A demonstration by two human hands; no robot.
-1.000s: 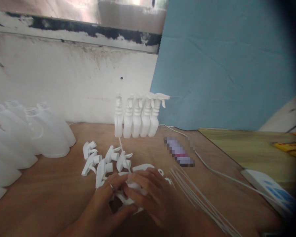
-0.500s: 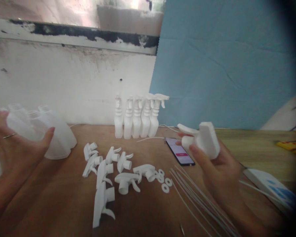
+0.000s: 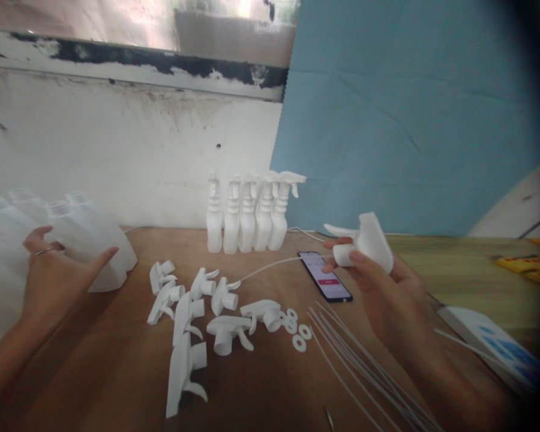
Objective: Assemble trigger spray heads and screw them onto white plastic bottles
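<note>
At the left, my left hand (image 3: 67,270) reaches round a translucent white plastic bottle (image 3: 72,231), its thumb stretched across the front and its fingers apart on the other side; how firmly it touches is unclear. My right hand (image 3: 378,282) holds a white trigger spray head (image 3: 372,243) between thumb and fingers, tilted, with its threaded collar pointing left. A thin dip tube (image 3: 270,262) runs leftward from that collar, over the phone and table. Several loose trigger spray heads (image 3: 185,366) lie on the table between my hands.
Several white spray bottles (image 3: 247,222) stand in a row by the wall. A phone (image 3: 326,277), white ring washers (image 3: 299,343) and a bundle of thin tubes (image 3: 351,354) lie on the brown table (image 3: 117,372). A white-and-blue item (image 3: 490,336) sits at the right.
My left hand has moved right and in against the bottles, its fingers now round one. The spray head in my right hand has tilted slightly, and its tube has swung lower.
</note>
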